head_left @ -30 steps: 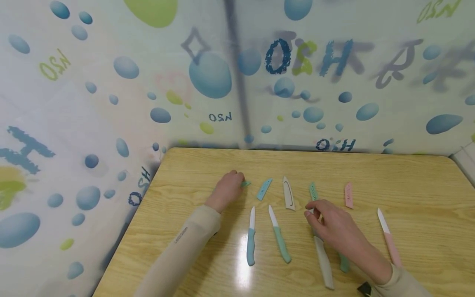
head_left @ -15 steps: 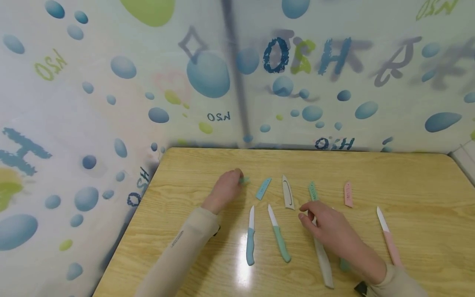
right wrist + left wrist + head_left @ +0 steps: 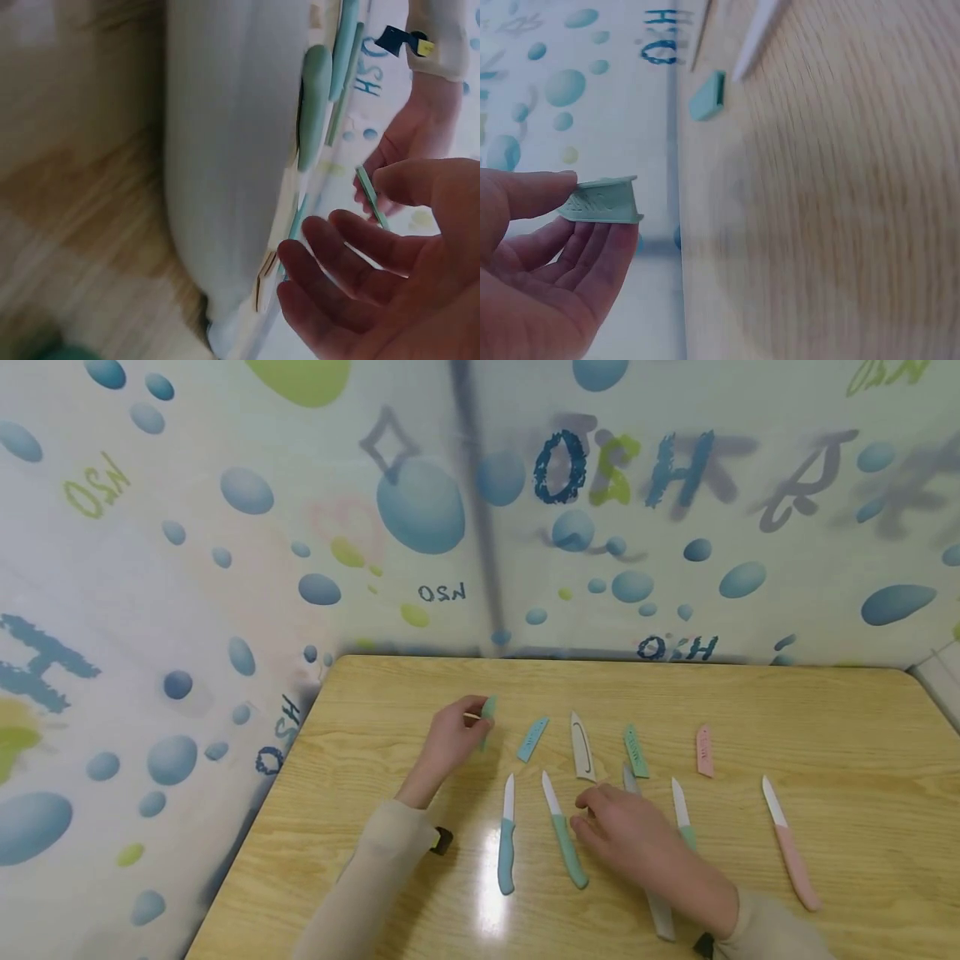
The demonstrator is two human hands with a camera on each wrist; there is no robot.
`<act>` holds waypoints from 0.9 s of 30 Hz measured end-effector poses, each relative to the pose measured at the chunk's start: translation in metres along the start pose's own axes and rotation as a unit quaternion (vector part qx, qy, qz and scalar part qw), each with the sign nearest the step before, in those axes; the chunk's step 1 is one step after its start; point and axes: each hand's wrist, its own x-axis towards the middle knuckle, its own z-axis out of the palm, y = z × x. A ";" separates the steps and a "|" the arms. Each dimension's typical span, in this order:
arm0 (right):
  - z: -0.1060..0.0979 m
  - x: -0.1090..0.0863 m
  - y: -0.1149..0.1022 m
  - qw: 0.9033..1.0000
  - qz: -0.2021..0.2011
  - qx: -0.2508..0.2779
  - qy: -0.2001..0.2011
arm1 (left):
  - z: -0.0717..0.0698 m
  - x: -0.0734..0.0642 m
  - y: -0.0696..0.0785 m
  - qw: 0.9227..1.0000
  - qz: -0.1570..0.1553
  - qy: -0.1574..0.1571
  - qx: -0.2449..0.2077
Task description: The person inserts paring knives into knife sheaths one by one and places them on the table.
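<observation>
My left hand pinches a small green knife sheath between thumb and fingers, raised above the table's far left part. In the left wrist view the sheath's wide open end points away from the fingertips. My right hand holds nothing; its fingers are loosely bent beside a green-handled knife. Beneath that hand lies a larger knife with an off-white handle, partly hidden by it. The handle fills much of the right wrist view. Another green-handled knife is partly covered by the right forearm.
Along the back lie a blue sheath, a white sheath, a second green sheath and a pink sheath. A blue-handled knife and a pink-handled knife lie nearer on the wooden table.
My left hand has lifted the green sheath off the table and turned it upright. The right hand has moved left, from over the off-white knife toward the left green-handled knife.
</observation>
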 end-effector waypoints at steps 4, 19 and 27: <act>0.005 0.004 -0.006 1.000 0.001 -0.010 -0.008 | -0.003 -0.007 0.003 0.998 -0.007 0.012 -0.063; 0.017 0.014 -0.018 0.995 -0.016 -0.080 -0.052 | 0.003 -0.023 -0.001 0.968 -0.015 0.011 -0.249; 0.021 0.021 -0.021 0.994 0.000 -0.077 -0.073 | 0.008 -0.021 -0.004 0.953 -0.043 0.023 -0.298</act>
